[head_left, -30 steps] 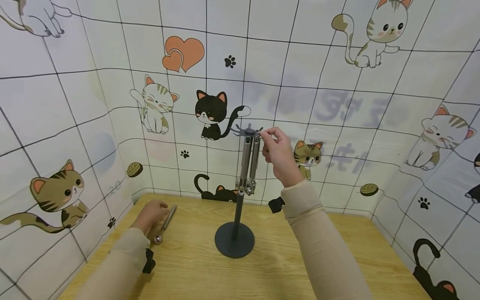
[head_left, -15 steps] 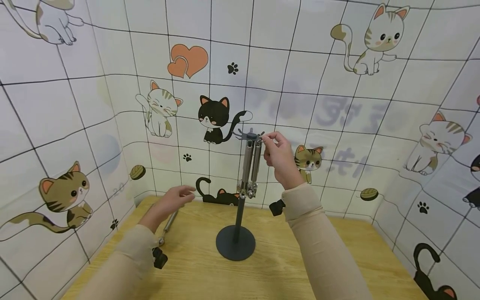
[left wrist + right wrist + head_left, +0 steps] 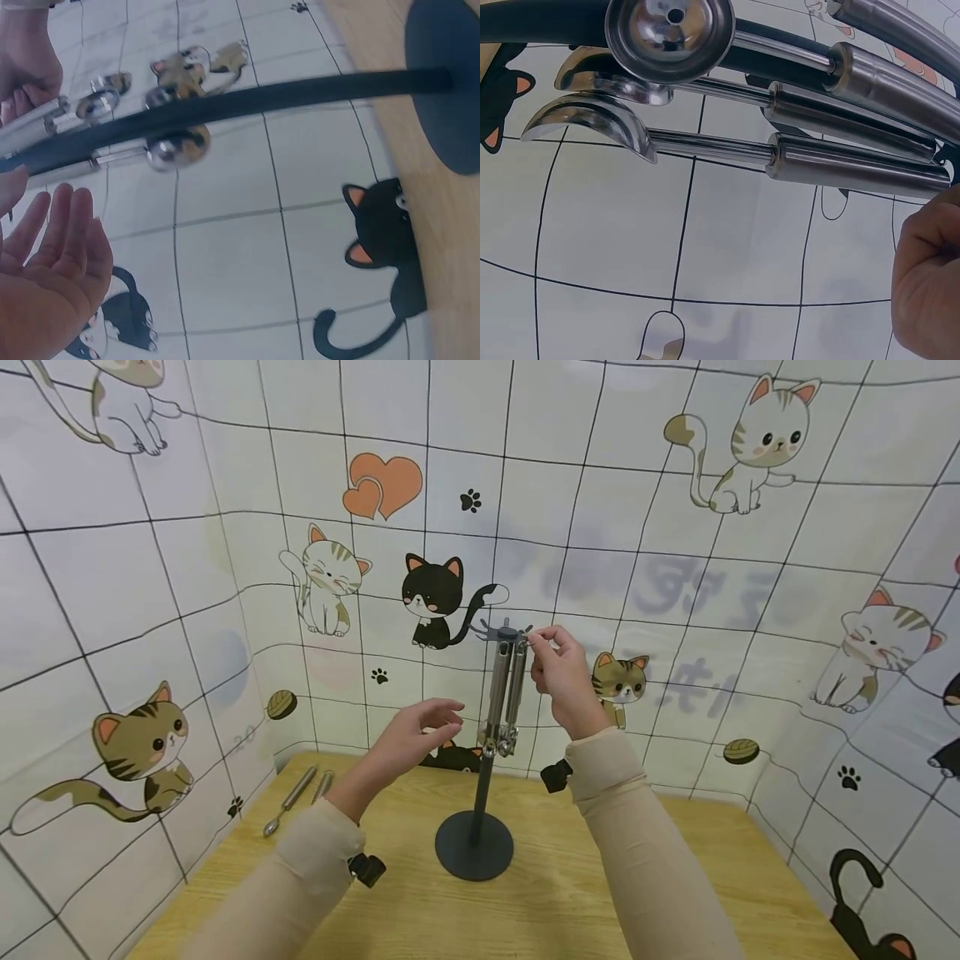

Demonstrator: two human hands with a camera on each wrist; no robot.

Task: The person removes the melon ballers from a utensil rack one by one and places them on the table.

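Observation:
A dark grey stand has a round base (image 3: 474,846), a thin pole (image 3: 481,789) and a ring of hooks (image 3: 507,633) at its top. Several steel scoops (image 3: 500,685) hang from it; in the right wrist view one melon baller (image 3: 667,37) has a hole in its round bowl. My right hand (image 3: 562,675) pinches the upper end of the rightmost scoop (image 3: 855,161), right at a hook; its fingertips are partly hidden. Left of the hanging tools, my left hand (image 3: 408,735) is raised with relaxed fingers and holds nothing. The left wrist view shows its fingers (image 3: 64,232) beside the pole.
Two more steel-handled tools lie at the wooden table's left: a scoop (image 3: 292,797) and another tool (image 3: 323,783) partly behind my left forearm. Walls with cat prints (image 3: 360,710) close in the table (image 3: 585,868) at the back and sides. Black cameras sit at both wrists.
My left hand has risen from the tools at the table's left and moved right, to beside the stand. My right hand stays at the same hook. The view has shifted slightly.

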